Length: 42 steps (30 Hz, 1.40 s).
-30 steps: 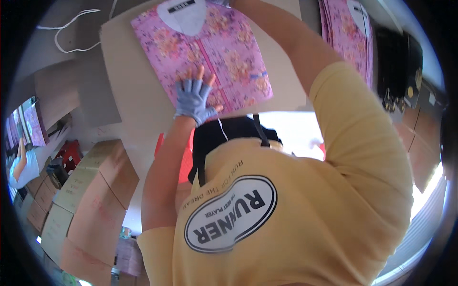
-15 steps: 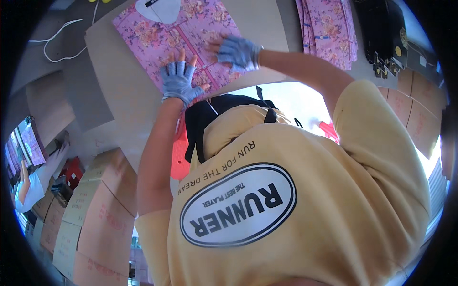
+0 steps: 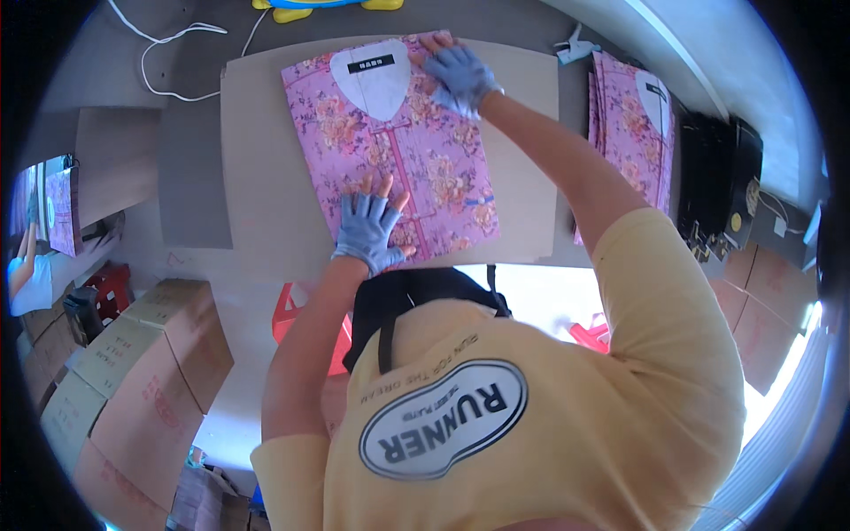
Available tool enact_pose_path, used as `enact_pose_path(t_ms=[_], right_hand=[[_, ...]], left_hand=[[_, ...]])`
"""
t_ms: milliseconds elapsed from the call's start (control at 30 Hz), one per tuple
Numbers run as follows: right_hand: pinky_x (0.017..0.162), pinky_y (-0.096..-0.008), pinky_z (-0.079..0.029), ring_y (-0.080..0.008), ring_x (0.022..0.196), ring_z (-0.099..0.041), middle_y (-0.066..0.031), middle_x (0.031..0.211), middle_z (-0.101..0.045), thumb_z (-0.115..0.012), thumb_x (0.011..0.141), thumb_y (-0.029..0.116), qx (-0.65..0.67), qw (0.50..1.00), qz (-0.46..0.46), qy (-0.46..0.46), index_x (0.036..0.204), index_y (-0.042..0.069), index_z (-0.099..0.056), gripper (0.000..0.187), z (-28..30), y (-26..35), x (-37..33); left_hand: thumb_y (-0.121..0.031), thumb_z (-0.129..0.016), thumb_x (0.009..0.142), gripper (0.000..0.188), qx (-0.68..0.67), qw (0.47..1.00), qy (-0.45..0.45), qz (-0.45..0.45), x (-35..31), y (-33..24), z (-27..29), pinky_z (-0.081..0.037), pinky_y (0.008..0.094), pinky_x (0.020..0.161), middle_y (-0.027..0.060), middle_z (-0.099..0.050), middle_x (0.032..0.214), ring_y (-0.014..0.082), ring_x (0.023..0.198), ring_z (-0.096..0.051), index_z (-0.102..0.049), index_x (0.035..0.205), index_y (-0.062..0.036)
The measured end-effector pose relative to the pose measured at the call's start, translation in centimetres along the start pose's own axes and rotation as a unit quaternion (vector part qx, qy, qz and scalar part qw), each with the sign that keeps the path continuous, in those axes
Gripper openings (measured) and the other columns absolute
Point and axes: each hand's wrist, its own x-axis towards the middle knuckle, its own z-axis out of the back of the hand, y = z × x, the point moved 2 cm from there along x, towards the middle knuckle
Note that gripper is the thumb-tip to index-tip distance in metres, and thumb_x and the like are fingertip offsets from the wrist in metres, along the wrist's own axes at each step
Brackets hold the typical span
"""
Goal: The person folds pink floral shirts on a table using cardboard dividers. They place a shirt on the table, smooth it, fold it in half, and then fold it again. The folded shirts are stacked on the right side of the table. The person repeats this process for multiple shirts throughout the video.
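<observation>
A folded pink floral-print garment (image 3: 398, 150) with a white card insert at its collar lies flat on a beige cardboard sheet (image 3: 266, 159) that covers the grey tabletop (image 3: 115, 133). The left hand (image 3: 370, 232), in a pale blue fingerless glove, rests palm down with fingers spread on the garment's near edge. The right hand (image 3: 460, 75), gloved the same way, presses flat with open fingers on the far corner beside the collar; neither hand pinches anything. The cloth looks thin, light and soft, likely to wrinkle or slide over the smooth cardboard, so it would best be taken by the folded edges or by the stiffer collar end where the card backs it. A stack of similar pink folded garments (image 3: 633, 124) sits well apart to the right, next to a pile of black items (image 3: 717, 177). Brown cardboard boxes (image 3: 133, 372) stand on the floor at the lower left
</observation>
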Motion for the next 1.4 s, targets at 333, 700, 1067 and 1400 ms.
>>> enact_pose_path(t_ms=[333,700,1067,1400], right_hand=[[0.083,-0.0444,-0.051,-0.0320,0.094,-0.066,-0.0127,0.096,-0.071,-0.035,0.096,0.045,0.056,0.965,-0.156,0.201,0.090,0.013,-0.073,0.050,0.0,-5.1,10.9],[0.106,-0.0455,-0.034,-0.0292,0.132,-0.040,-0.0086,0.145,-0.040,-0.049,0.088,0.044,0.014,0.997,-0.073,0.007,0.136,0.023,-0.045,0.053,-1.0,2.8,-3.6],[0.116,-0.0491,-0.017,-0.0319,0.142,-0.024,-0.0161,0.152,-0.028,-0.048,0.092,0.036,0.053,0.934,-0.351,0.033,0.146,0.006,-0.032,0.063,6.9,23.4,-29.1],[0.085,-0.0436,-0.049,-0.0261,0.102,-0.059,-0.0116,0.114,-0.061,-0.061,0.089,0.030,0.821,0.204,-0.530,-0.057,0.115,0.008,-0.058,0.034,2.2,24.7,-33.6]], left_hand=[[-0.068,-0.071,0.062,0.111,-0.020,0.999,-0.034,-0.011,0.2,0.0,0.0,-0.010,0.0677,0.109,0.0139,-0.006,0.159,0.0457,0.143,-0.009,-0.022,0.151,-0.0237],[-0.074,-0.064,0.065,0.111,0.070,0.998,-0.002,0.003,0.4,0.4,-0.6,-0.018,0.0646,0.106,0.0169,-0.011,0.158,0.0459,0.140,-0.017,-0.018,0.152,-0.0216],[-0.076,-0.057,0.070,0.108,0.133,0.991,-0.011,-0.013,-0.2,-0.1,-1.1,-0.014,0.0632,0.109,0.0167,-0.005,0.158,0.0417,0.141,-0.016,-0.013,0.153,-0.0222],[-0.064,-0.059,0.074,0.092,0.344,0.916,-0.184,-0.092,-6.8,-5.1,-11.2,-0.010,0.0657,0.110,0.0190,-0.016,0.155,0.0444,0.141,-0.014,-0.024,0.150,-0.0251]])
